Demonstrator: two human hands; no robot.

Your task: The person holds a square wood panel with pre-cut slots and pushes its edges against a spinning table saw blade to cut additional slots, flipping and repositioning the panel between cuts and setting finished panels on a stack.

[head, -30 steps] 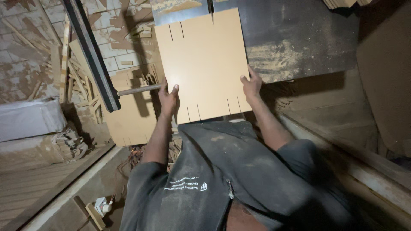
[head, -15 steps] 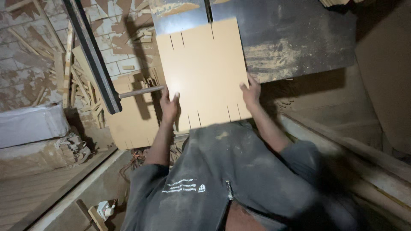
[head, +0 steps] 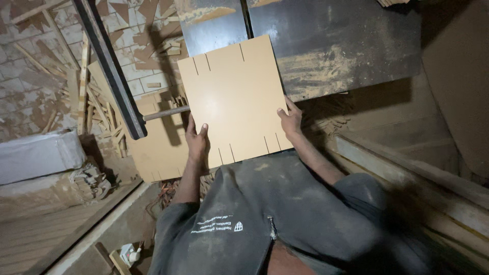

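Note:
A square tan board point(head: 234, 97) with short slots cut into its near and far edges lies partly on a dark, dusty saw table point(head: 331, 46). My left hand point(head: 196, 140) grips the board's near left edge. On the near right edge rests my right hand point(head: 290, 119), fingers spread against the side. The board's far edge lines up with the narrow slot in the table top point(head: 248, 18). My dark grey shirt fills the bottom of the view.
A black metal bar point(head: 109, 69) slants down at the left, with a grey rod point(head: 165, 113) sticking out from it. Another tan board point(head: 158, 153) lies below. Wood offcuts point(head: 102, 112) litter the brick floor. Wooden planks point(head: 407, 168) run along the right.
The board has been slid a little toward me and to the right. Both hands keep their hold on its near corners.

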